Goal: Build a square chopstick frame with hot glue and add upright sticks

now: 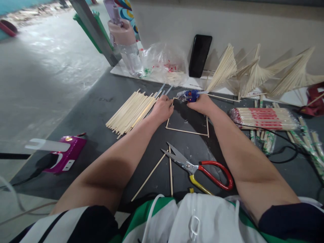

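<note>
A square frame of thin wooden sticks (187,131) lies flat on the dark table. My left hand (162,109) is closed at its far left corner, fingertips pressed on the left stick. In my right hand (201,105) is a blue hot glue gun (191,96), its nozzle pointing left toward that same corner. A pale glue stick sticks out of the gun's back end. Beside my left wrist lies a row of loose bamboo sticks (131,113). Scissors (188,166) with red and yellow handles rest half open nearer my body, their blades by two loose sticks (171,172).
Along the back stand a water bottle (126,44), a plastic bag (164,64), a phone (200,55) and a fanned stick model (255,76). Wrapped stick bundles (264,118) and a black cable (286,148) lie right. A magenta power adapter (67,153) sits at the left edge.
</note>
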Available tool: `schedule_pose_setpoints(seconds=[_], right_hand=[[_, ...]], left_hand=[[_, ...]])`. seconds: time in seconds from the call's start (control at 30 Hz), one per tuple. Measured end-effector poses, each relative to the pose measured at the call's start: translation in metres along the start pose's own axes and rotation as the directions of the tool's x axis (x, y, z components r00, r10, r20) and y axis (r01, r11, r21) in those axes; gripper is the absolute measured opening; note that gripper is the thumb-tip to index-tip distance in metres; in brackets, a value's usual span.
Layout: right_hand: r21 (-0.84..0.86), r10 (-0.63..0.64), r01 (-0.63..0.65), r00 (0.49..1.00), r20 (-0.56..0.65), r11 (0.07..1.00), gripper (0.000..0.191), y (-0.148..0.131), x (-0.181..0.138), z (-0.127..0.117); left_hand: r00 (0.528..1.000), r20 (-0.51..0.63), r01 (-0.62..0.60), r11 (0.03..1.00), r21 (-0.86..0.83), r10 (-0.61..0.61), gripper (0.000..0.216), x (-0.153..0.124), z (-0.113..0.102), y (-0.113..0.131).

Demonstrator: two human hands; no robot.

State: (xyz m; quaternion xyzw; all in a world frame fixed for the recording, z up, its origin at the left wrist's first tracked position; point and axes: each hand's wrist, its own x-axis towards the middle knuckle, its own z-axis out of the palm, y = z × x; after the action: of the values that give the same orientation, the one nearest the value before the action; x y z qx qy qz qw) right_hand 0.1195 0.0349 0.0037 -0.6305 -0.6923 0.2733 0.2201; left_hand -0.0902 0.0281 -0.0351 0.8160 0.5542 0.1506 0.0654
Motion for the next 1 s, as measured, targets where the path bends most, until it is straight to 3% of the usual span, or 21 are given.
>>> schedule_pose_setpoints(seconds=[1.0], right_hand=[[-0.014,0.001,-0.001,1.000,0.002,1.000,0.010,0.0039,0.0031,0.0021]], left_hand=[[1.000,-0.006,-0.001,1.000,-0.010,0.001,0.039,0.0002,0.0019,-0.0016]])
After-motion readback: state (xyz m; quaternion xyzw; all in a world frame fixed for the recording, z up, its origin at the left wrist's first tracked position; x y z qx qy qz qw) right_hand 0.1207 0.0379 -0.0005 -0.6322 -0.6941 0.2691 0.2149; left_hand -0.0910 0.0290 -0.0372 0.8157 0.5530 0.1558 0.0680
